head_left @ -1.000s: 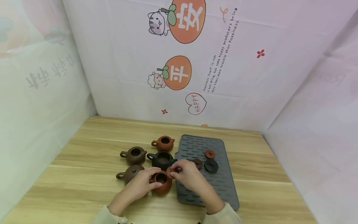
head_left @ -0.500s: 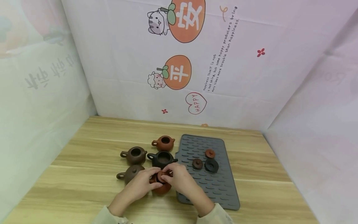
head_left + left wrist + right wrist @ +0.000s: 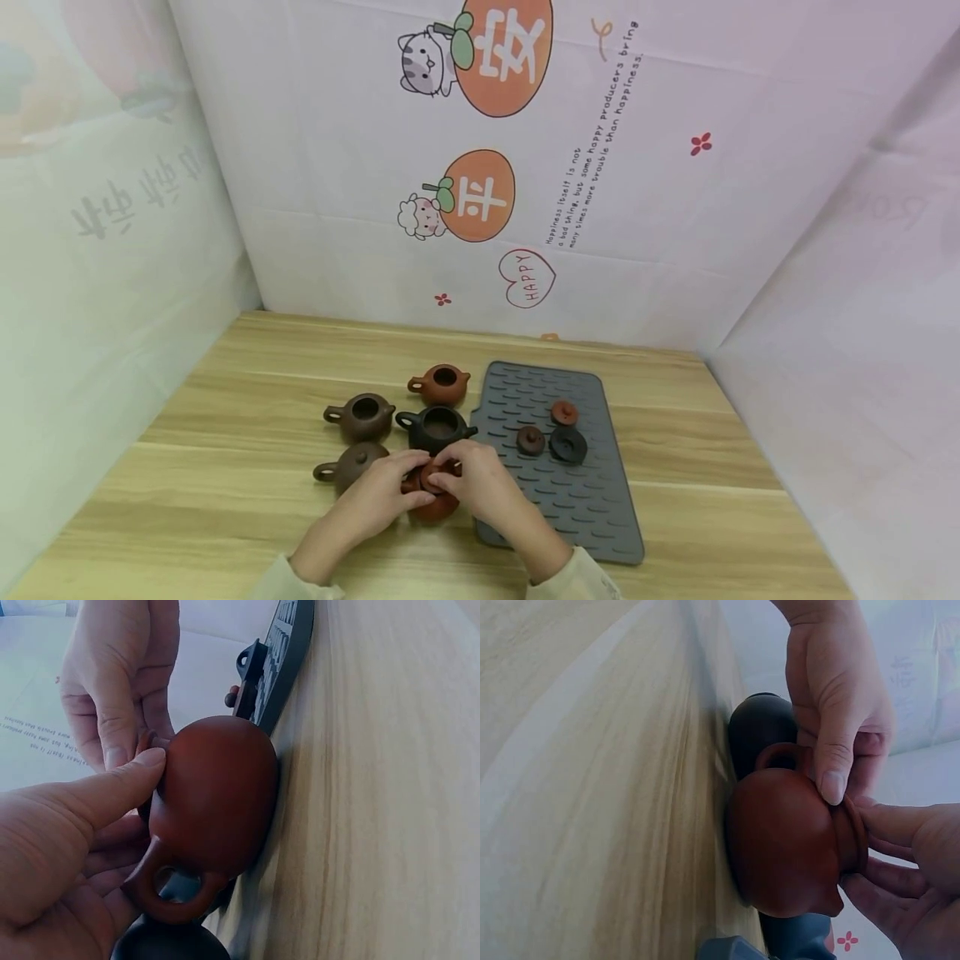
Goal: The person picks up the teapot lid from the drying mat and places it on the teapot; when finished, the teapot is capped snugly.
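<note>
A reddish-brown clay teapot stands on the wooden table between the two hands. My left hand holds it by the top, the thumb at the rim; the teapot's round body and loop handle show in the left wrist view. With thumb and fingers my right hand pinches a matching lid at the teapot's mouth. In the right wrist view the lid sits against the rim, its knob hidden by the fingers. How snugly it fits I cannot tell.
A lidded brown teapot stands left of the hands. Behind are open brown, black and small reddish teapots. On the grey ridged mat lie reddish, brown and black lids.
My right hand has moved left from the mat's edge, bringing the lid over the teapot and down onto its mouth. The left hand has stayed on the teapot.
</note>
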A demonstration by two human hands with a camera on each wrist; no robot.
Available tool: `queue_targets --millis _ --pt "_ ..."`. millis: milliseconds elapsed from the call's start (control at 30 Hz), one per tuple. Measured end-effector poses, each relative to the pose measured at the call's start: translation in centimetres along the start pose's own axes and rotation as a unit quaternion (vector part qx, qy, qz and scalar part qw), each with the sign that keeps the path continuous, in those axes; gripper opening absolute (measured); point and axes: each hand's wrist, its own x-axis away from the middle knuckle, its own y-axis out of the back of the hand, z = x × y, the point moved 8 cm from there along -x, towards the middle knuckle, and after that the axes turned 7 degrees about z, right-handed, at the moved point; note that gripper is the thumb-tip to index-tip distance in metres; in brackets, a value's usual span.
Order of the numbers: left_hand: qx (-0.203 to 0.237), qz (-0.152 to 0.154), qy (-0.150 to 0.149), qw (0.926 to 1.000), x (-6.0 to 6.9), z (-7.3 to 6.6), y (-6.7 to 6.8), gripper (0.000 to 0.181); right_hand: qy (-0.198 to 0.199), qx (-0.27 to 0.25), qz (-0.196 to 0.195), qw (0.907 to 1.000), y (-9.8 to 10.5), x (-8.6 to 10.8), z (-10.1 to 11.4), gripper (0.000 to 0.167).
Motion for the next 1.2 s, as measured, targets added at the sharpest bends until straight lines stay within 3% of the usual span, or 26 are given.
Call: queue_targets --millis 267,567,967,1200 --pt "-0.025 -0.002 0.008 0.9997 0.3 -0.1 -0.1 0.045 0.008 -0.018 -0.025 0.9995 -0.7 0.0 -0.6 0.007" --pt "-0.033 -0.031 -0.009 0.9989 -1.2 -0.7 1.1 0.043 0.028 0.021 -0.07 0.997 1.1 -0.4 -0.6 0.008" --pt "-0.03 -0.025 0.007 0.9992 -0.4 -0.2 0.4 0.045 0.032 0.022 -0.052 0.9979 0.3 0.0 -0.7 0.009" --pt "-0.032 -0.015 0.02 0.9992 0.1 0.2 -0.1 0.047 0.022 0.012 -0.032 0.9992 -0.2 0.7 -1.3 0.019"
